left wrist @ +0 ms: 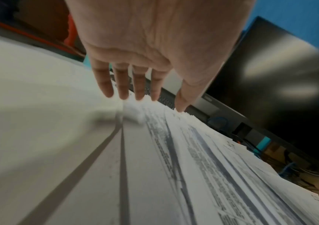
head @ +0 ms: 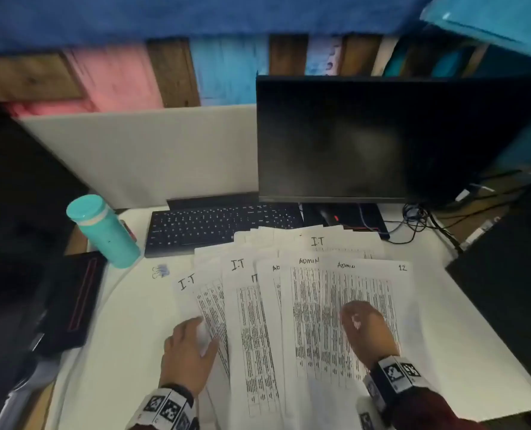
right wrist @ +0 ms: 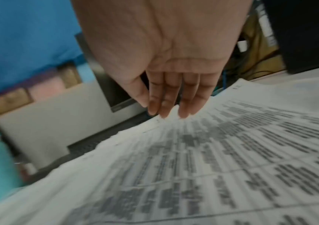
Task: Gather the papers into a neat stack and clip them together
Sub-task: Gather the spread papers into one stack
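Both hands are low over the papers (head: 289, 305), which lie fanned out in a messy overlapping spread just in front of the keyboard (head: 220, 225). Left hand (head: 192, 352) sits at the left edge of the fan; in the left wrist view its fingers (left wrist: 122, 85) are straight and slightly spread, tips just above or touching the sheets, hard to say which. Right hand (head: 369, 330) is over the right-hand sheets marked ADMIN, fingers (right wrist: 166, 99) straight and pressed together, nothing pinched.

Progress-wise I'd say barely started: sheets point every which way, no squared stack yet. What looks like a binder clip (head: 160, 271) lies on the desk (head: 127, 321) left of the papers, near the teal bottle (head: 102, 231), untouched. Left to do: sweep everything together, tap the edges even, then grab that clip.
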Motion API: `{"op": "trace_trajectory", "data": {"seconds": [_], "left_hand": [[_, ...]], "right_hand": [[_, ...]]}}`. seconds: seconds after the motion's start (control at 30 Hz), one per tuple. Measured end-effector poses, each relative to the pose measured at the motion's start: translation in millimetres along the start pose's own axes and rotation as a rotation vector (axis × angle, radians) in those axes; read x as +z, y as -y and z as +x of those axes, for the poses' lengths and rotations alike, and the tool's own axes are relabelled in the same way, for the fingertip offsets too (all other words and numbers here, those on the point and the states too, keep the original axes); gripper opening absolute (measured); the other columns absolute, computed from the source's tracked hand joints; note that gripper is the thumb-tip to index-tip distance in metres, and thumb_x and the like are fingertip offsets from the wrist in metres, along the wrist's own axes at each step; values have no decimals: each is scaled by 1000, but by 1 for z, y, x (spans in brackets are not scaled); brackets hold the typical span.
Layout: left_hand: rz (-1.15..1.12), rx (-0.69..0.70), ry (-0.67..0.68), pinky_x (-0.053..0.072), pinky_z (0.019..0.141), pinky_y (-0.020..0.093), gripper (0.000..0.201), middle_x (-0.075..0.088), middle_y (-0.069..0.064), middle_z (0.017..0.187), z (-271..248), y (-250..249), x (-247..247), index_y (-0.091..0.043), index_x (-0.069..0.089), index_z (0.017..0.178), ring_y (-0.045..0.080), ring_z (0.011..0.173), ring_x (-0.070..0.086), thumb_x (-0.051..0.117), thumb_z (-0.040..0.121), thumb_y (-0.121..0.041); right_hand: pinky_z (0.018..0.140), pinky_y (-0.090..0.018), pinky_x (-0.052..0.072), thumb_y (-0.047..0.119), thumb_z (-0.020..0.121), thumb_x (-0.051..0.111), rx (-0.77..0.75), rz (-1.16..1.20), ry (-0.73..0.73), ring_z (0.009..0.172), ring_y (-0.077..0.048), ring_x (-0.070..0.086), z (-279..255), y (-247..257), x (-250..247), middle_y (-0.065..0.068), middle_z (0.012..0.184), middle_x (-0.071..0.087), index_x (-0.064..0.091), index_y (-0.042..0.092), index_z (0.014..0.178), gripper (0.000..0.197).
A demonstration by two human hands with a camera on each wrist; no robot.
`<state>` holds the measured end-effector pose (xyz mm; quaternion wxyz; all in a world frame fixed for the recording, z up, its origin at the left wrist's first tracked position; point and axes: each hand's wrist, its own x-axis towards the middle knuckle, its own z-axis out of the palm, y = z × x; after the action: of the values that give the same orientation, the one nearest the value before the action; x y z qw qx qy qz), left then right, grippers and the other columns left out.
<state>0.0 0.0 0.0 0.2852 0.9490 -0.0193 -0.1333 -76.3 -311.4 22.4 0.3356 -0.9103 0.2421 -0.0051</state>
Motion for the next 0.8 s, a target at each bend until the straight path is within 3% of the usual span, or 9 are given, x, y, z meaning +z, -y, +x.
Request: {"op": "trace_trajectory", "data": {"seconds": [0.1,0.2,0.27,0.37,0.47,0.53,0.6,0.7,0.8], "left_hand": [[-57,-237,5,23,110,47,82,23,15,152,7,0,2,-12,21,146,37,136,25,62,82,-43],[-183,-349,-20,20,110,47,94,23,21,151,15,-7,5,-7,14,147,38,137,21,69,78,-41],[-295,-415,-55,21,111,48,95,21,22,149,25,-12,7,-6,13,147,40,136,23,71,78,-36],[-448,-494,-74,26,111,46,83,23,23,149,36,-15,13,-4,16,147,41,135,30,66,84,-27],[-521,-473,-99,29,107,40,62,37,19,145,40,-22,17,1,27,141,33,130,40,58,89,-13],[-514,-440,-108,34,100,37,43,49,9,129,41,-25,18,4,40,133,25,115,48,50,92,-6],[-476,-417,-87,35,97,37,34,51,7,119,40,-32,19,4,44,127,23,107,48,44,94,-5],[-462,-448,-62,33,101,38,37,51,19,129,44,-29,20,5,40,129,35,118,48,44,95,-10],[-500,-458,-24,26,110,41,51,47,22,135,47,-20,16,8,40,131,39,129,41,51,93,-24]], "right_hand": [[98,-43,43,28,88,61,187,-142,-119,120,-34,48,16,-22,-8,-13,130,53,59,12,118,34],[109,-53,33,44,81,67,398,-244,-124,135,-43,31,32,-37,-17,-19,151,31,37,13,139,72],[113,-56,27,52,75,70,540,-228,-126,140,-45,22,44,-45,-18,-21,156,18,21,11,146,96],[109,-53,29,58,68,73,681,-187,-78,135,-44,28,57,-49,-24,-24,151,24,12,9,148,112],[106,-53,33,53,72,72,628,-149,-67,129,-43,32,65,-51,-23,-25,145,30,12,8,148,107],[105,-52,35,46,76,72,562,-122,-48,127,-42,34,66,-50,-17,-24,143,32,13,7,148,101],[104,-50,35,37,79,69,500,-105,0,127,-41,35,65,-45,-9,-22,142,33,14,6,149,94],[99,-44,36,28,80,65,445,-63,42,122,-39,39,67,-38,-2,-21,139,38,24,5,145,80],[96,-43,36,25,80,61,428,-34,29,120,-37,39,69,-37,-3,-19,138,41,32,10,139,68]]}}
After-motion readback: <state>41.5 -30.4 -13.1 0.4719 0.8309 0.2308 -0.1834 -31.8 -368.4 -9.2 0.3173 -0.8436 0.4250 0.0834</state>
